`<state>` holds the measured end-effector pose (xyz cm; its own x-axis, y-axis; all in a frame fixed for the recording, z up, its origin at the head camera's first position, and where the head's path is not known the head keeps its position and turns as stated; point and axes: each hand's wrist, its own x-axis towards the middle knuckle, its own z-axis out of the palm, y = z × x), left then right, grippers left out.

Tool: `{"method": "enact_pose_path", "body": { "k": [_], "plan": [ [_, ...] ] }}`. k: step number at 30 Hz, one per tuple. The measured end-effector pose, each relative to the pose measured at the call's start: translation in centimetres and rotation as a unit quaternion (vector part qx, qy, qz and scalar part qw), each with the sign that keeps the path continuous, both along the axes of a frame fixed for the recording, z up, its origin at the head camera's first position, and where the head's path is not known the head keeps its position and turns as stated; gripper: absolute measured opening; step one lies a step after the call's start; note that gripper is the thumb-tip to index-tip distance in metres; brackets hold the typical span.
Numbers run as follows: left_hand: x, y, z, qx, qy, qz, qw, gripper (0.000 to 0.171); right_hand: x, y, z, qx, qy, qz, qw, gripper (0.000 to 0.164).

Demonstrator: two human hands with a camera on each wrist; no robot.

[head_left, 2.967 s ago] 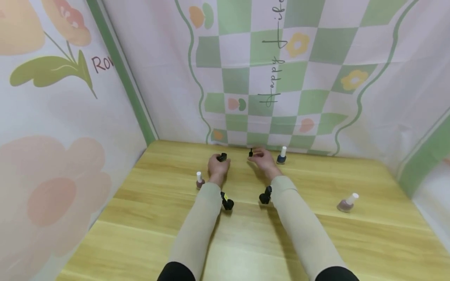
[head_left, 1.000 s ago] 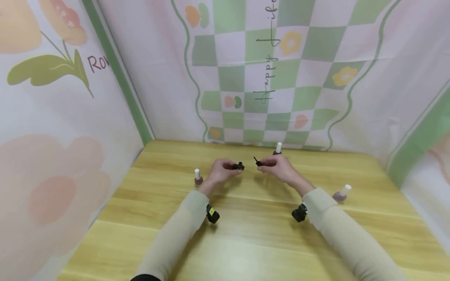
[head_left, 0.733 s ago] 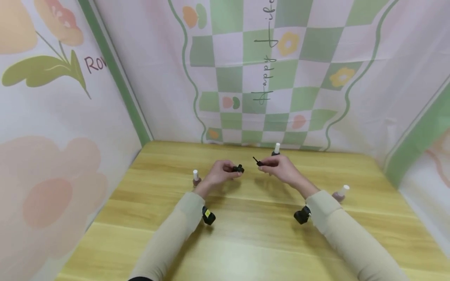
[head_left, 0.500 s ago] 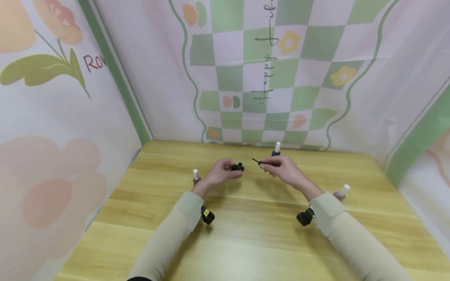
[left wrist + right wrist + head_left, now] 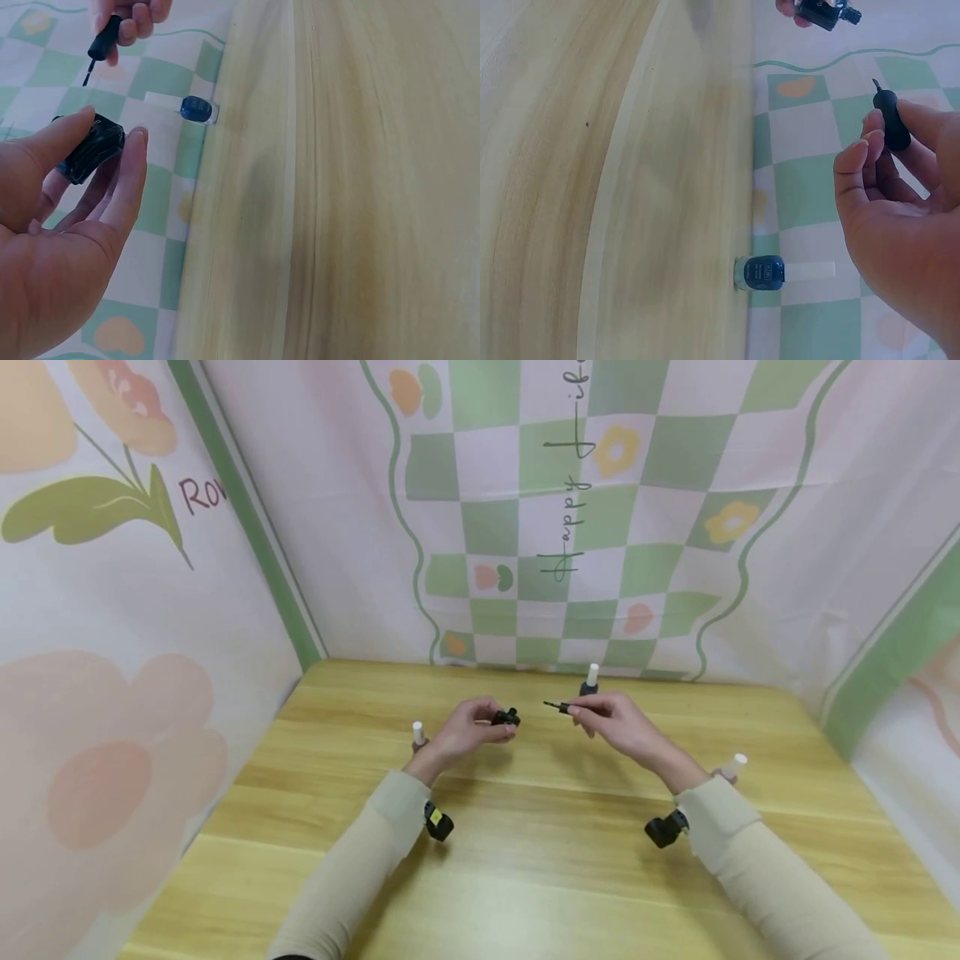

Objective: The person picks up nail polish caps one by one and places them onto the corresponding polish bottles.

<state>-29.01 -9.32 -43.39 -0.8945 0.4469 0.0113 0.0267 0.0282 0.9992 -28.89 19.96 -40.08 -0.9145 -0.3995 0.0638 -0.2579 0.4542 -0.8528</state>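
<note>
My left hand (image 5: 468, 727) grips a small black nail polish bottle (image 5: 506, 717) between thumb and fingers, held above the table. Its bare threaded neck shows in the right wrist view, where the bottle (image 5: 821, 12) is uncapped. Across from it, my right hand (image 5: 621, 727) pinches the black brush cap (image 5: 892, 121) by its handle. The thin brush (image 5: 552, 704) points left toward the bottle, with a gap between them. Just behind the right hand stands a dark blue nail polish bottle (image 5: 763, 272) with a white cap, partly covered by that hand in the head view.
A white-capped brownish polish bottle (image 5: 418, 737) stands left of my left wrist. Another white-capped, mauve bottle (image 5: 731, 768) is partly hidden behind my right forearm. The wooden table (image 5: 510, 860) meets a checkered cloth backdrop (image 5: 555, 610) at its back edge.
Both hands have come away from the back edge, and the left has swung inward with the bottle. The brush has tipped from upright to nearly level; lately the right hand drew slightly rightward.
</note>
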Motion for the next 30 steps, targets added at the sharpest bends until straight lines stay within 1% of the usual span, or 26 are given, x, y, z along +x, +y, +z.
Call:
{"method": "enact_pose_path", "body": {
  "k": [4,7,13,20,25,30],
  "plan": [
    [0.04,-0.13,-0.06,-0.005,0.005,-0.009,0.9999,0.015,0.11,0.2,0.18,-0.006,-0.004,0.007,1.0,0.039],
    [0.05,-0.22,-0.08,-0.018,0.011,-0.016,0.9997,0.016,0.17,0.22,0.31,-0.006,-0.008,0.008,1.0,0.04],
    [0.08,-0.22,0.09,-0.052,0.02,-0.011,0.9984,0.017,0.23,0.14,0.56,-0.007,-0.018,0.004,1.0,0.04],
    [0.09,-0.23,-0.05,-0.058,0.023,-0.005,0.998,0.018,0.28,0.29,0.68,-0.013,-0.028,0.006,1.0,0.038],
    [0.2,-0.29,-0.07,-0.065,0.028,-0.004,0.9975,0.021,0.31,0.25,0.66,-0.033,-0.037,0.013,0.999,0.032],
    [0.25,-0.26,0.01,-0.068,0.027,-0.002,0.9973,0.023,0.4,0.01,0.86,-0.046,-0.04,0.014,0.998,0.032]
  ]
}}
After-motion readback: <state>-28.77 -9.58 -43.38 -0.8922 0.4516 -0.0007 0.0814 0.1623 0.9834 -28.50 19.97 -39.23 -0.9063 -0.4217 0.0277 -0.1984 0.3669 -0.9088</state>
